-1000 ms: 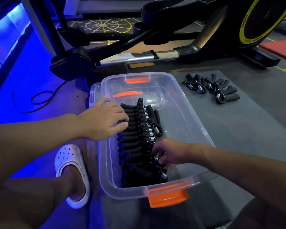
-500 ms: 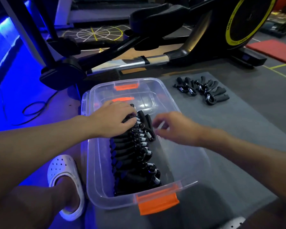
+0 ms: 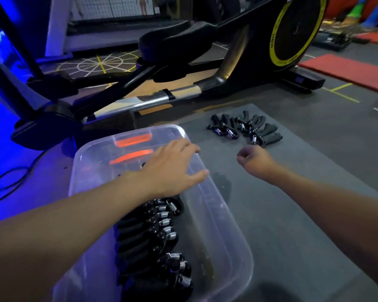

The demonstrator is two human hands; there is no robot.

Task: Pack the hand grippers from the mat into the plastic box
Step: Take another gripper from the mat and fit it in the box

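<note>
A clear plastic box (image 3: 225,216) with orange latches stands at the left edge of the grey mat (image 3: 292,214). Inside it lies a row of black hand grippers (image 3: 155,236) with steel springs. Several more black hand grippers (image 3: 247,128) lie in a small pile at the mat's far end. My left hand (image 3: 168,168) hovers flat over the box, fingers straight, holding nothing. My right hand (image 3: 252,160) is out over the mat just short of the pile, fingers loosely curled and empty.
A black elliptical trainer (image 3: 205,62) with a yellow-ringed flywheel stands right behind the box and mat. A black cable (image 3: 7,179) loops on the blue-lit floor to the left. Red mats (image 3: 347,70) lie at the far right.
My right hand has left the box and travelled right and forward toward the pile on the mat. My left hand lifted off the packed grippers and moved toward the box's far right side.
</note>
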